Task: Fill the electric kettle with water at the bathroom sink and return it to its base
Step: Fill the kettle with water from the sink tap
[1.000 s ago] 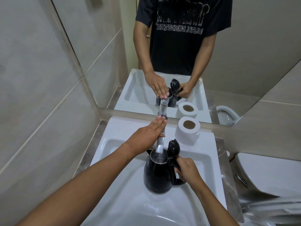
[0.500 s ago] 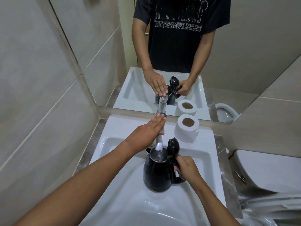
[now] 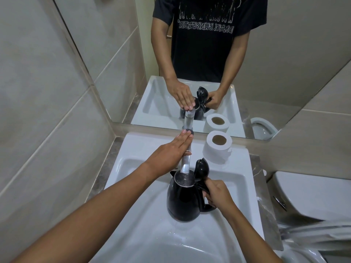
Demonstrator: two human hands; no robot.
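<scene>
A black electric kettle (image 3: 182, 202) stands in the white sink basin (image 3: 133, 186), its lid (image 3: 202, 167) flipped up. The kettle's open metal mouth sits right under the chrome tap spout (image 3: 185, 164). My right hand (image 3: 216, 193) is closed around the kettle's handle on its right side. My left hand (image 3: 169, 152) lies flat with fingers extended over the tap's lever, fingertips near the tap base by the mirror. Whether water is running cannot be told. The kettle's base is not in view.
A toilet paper roll (image 3: 218, 147) stands on the sink's back rim, right of the tap. A mirror (image 3: 266, 54) behind the sink reflects a person in a black T-shirt. A white toilet (image 3: 311, 198) sits to the right. Tiled wall (image 3: 47, 111) closes the left side.
Almost nothing moved: both hands and the kettle keep their places, and the view shifted very slightly.
</scene>
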